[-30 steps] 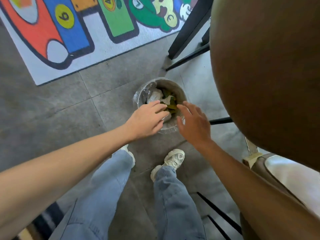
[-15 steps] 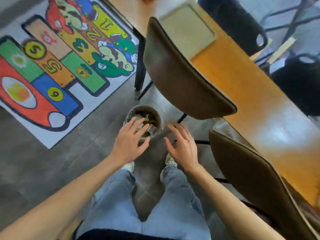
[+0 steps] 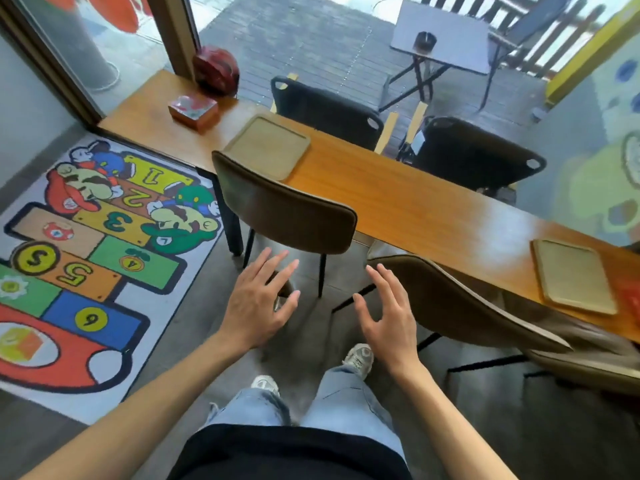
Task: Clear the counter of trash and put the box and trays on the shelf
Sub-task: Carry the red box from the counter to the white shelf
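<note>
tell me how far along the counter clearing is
Trash looks done: no loose scraps show on the counter. Nothing is in hand: left hand and right hand are open and empty. Left: the box, the near tray and the far tray all sit on the counter.

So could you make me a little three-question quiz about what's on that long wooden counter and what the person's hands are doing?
1. True or false: the left hand holds a tray.
2. How many flat tan rectangular trays lie on the long orange-brown wooden counter? A) one B) two C) four
3. Fill in: the small red box sits beside the round dark-red ______ at the counter's far end.

Key
1. False: both it and the right hand are open and hold nothing.
2. B: one behind the brown chair, one near the right edge of the view.
3. Helmet.
</note>
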